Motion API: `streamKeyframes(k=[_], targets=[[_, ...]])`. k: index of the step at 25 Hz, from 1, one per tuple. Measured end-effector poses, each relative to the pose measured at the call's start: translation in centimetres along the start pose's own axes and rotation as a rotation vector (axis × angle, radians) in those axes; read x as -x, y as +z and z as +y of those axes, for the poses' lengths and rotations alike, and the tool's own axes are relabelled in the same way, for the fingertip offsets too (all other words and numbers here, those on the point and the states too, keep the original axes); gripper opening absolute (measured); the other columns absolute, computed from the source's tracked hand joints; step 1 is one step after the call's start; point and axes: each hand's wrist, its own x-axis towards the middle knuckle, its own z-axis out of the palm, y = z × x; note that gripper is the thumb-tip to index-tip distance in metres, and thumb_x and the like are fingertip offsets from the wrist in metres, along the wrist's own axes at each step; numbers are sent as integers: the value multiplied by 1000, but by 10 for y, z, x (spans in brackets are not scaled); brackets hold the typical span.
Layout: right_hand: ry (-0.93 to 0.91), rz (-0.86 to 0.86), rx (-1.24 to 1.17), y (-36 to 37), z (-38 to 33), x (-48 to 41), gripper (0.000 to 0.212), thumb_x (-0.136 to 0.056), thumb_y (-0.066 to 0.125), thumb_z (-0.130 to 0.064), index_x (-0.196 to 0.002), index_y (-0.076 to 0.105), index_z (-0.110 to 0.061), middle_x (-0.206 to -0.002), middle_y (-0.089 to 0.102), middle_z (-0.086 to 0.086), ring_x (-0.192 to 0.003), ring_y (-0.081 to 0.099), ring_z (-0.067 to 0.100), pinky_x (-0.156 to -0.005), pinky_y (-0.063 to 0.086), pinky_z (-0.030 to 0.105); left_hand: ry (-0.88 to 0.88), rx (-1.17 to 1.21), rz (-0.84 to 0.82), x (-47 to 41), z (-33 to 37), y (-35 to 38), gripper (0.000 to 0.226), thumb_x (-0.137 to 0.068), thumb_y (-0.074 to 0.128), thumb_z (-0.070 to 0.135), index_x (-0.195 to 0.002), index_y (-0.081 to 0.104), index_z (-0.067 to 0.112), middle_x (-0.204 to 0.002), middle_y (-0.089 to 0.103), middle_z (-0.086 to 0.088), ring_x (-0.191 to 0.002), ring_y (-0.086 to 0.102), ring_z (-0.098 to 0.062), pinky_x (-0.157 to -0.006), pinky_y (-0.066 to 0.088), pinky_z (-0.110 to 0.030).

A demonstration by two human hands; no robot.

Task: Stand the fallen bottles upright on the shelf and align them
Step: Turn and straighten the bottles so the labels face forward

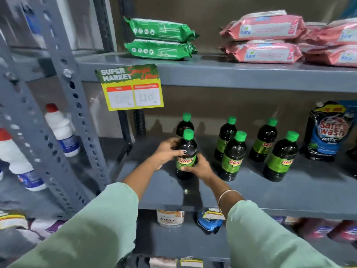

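Several dark bottles with green caps and green "Sunny" labels stand upright on the grey middle shelf (289,192). Both hands grip the front left bottle (187,147), which stands upright on the shelf. My left hand (167,151) wraps its left side at the shoulder, and my right hand (200,170) holds its lower right side. A second bottle (184,124) stands directly behind it. Two more pairs stand to the right: a front bottle (233,157) with one behind (227,136), and a front bottle (280,157) with one behind (264,140).
A blue Safewash pouch (326,132) stands at the right of the same shelf. A price tag (133,88) hangs from the upper shelf, which holds green packs (160,39) and pink packs (262,37). White bottles (61,128) sit on the left rack. Packets lie on the shelf below.
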Motion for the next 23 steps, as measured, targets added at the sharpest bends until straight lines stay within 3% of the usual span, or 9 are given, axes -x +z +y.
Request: streamKeyframes(k=[4,7,15,18,20,23], targets=[[12,34,27,3,1,13,73,-59,85,-16,-123,51,-9,-122,64,12,-113,59,27,-102,45,44,-3,-3,-59,4,-3,-4,45,-83,61,-2,-124,48,10,-113,57,-5,-103,53,-20,-73,48,-27],[-4,30,41,6,3,22,71,-58,86,-18,-120,52,-11,-119,66,11,-112,60,26,-102,45,44,7,36,-63,14,-7,-4,48,-83,61,-2,-127,46,10,-116,55,-4,-104,53,-19,-65,48,-24],[-31,-6,40,3,0,56,63,-67,79,-5,-122,49,-3,-121,63,13,-105,57,18,-83,43,18,58,20,-62,46,-10,4,46,-83,62,-1,-125,47,10,-113,54,-3,-101,53,-19,-69,50,-28],[-27,-21,71,2,-1,60,67,-68,79,-6,-125,44,-3,-126,59,15,-117,55,26,-93,42,26,54,-21,-58,50,-10,4,49,-82,62,0,-127,45,11,-116,54,-3,-106,53,-19,-75,51,-32],[-32,-24,53,-1,2,64,80,-68,80,-11,-134,36,-3,-133,52,14,-125,48,27,-102,40,32,106,-73,-28,51,-10,5,55,-79,66,3,-128,44,11,-124,53,-6,-116,50,-20,-90,48,-36],[-17,80,18,-20,9,72,86,-69,80,-21,-138,32,-6,-125,49,7,-121,46,22,-106,40,39,293,-130,233,59,-1,12,59,-75,73,14,-127,44,13,-126,46,-1,-115,42,-11,-98,34,-26]])
